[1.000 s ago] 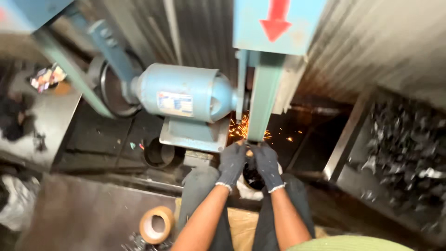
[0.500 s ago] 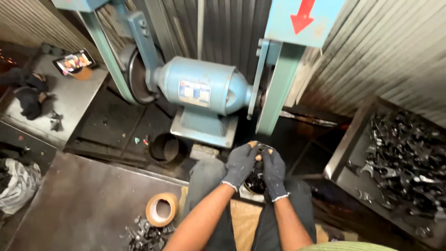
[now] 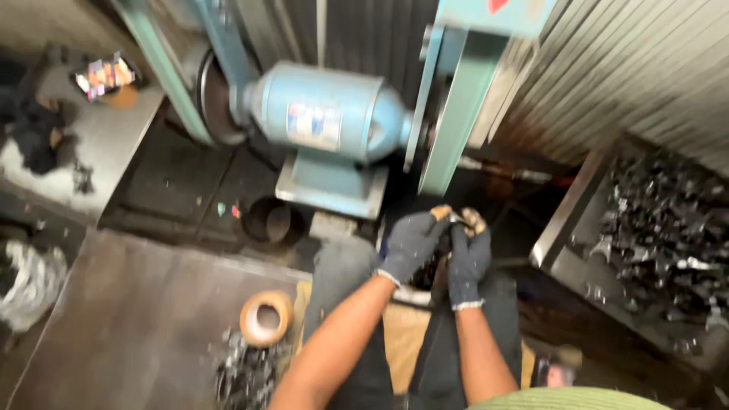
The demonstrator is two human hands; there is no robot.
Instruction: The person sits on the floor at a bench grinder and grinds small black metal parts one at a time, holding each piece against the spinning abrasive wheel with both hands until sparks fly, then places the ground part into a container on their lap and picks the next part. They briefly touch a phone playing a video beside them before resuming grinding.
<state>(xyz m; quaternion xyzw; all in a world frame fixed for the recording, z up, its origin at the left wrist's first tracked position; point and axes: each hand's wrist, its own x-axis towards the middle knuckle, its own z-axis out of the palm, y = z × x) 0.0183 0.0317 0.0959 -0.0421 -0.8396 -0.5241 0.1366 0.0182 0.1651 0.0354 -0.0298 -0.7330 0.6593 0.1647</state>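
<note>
Blue bench grinder: mounted above and left of the grip, with its green wheel guard directly above the hands. Metal bin of dark parts: right of the grip. Tape roll: on the surface, below and left of the grip. Left hand and right hand: gloved, touching, both clamped on a small metal part just below the guard.

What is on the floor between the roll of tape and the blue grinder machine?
In the head view, a dark round can sits between the tape roll and the grinder motor, beside the grinder's base.
</note>
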